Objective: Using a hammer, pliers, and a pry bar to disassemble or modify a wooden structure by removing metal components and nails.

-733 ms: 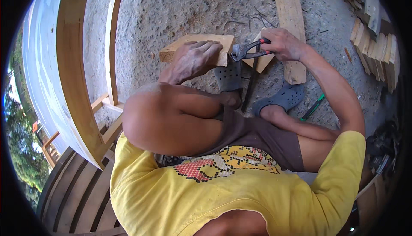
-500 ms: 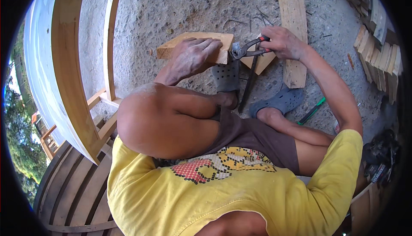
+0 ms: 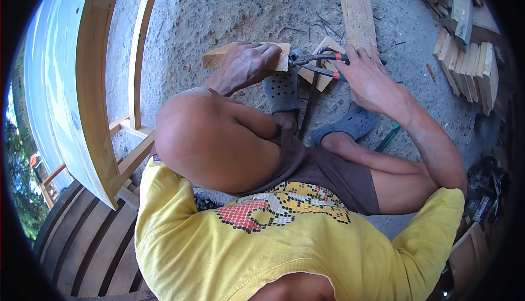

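Note:
My left hand (image 3: 247, 64) lies over a short wooden block (image 3: 216, 58), its fingers curled across the top and holding it above a grey clog (image 3: 281, 93). In my right hand (image 3: 373, 77) is a pair of pincers (image 3: 307, 59) with red and black handles. The pincers' jaws meet the right end of the block; whether a nail sits between them is too small to tell. Behind the handles, a smaller pale wood piece (image 3: 326, 82) lies on the ground. A dark metal bar (image 3: 309, 109) rests by it, its upper end partly hidden.
A long plank (image 3: 358, 19) lies beyond my right hand, near several loose nails (image 3: 326, 24). Stacked wood pieces (image 3: 467, 71) stand at far right. A green-handled tool (image 3: 388, 138) lies by my right clog (image 3: 350, 125). A wooden frame (image 3: 95, 82) rises at left.
My right hand has shifted its hold on the pincers, now lying more over the handles with the back of the hand up. The jaws stay at the block's end. The view has shifted slightly.

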The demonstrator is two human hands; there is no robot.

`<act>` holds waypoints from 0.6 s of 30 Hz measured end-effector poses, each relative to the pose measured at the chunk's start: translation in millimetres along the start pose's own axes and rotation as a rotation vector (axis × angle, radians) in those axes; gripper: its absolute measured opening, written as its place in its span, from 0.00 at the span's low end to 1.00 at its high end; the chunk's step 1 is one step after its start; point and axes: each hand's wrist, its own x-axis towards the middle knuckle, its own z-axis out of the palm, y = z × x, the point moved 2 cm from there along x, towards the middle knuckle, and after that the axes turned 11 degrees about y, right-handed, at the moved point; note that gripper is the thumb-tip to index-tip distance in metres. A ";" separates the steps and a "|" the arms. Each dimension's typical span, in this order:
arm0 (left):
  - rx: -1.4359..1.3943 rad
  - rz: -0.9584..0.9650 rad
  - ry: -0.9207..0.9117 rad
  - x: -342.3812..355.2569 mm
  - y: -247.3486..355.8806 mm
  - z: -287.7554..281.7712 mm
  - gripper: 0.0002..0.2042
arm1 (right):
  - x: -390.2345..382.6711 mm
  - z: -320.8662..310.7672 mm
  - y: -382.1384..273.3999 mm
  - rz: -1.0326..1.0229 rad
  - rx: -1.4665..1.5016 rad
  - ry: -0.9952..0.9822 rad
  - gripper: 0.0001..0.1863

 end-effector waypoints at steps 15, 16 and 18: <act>0.023 0.014 0.033 -41.9 1.0 2.8 0.31 | 35.3 36.6 28.2 -0.263 0.150 -0.038 0.17; 0.044 0.028 0.036 -43.0 1.0 3.7 0.31 | 40.8 42.0 35.5 -0.322 0.173 -0.015 0.17; 0.031 0.024 0.026 -42.9 0.9 5.8 0.31 | 51.3 55.0 48.0 -0.419 0.183 0.064 0.18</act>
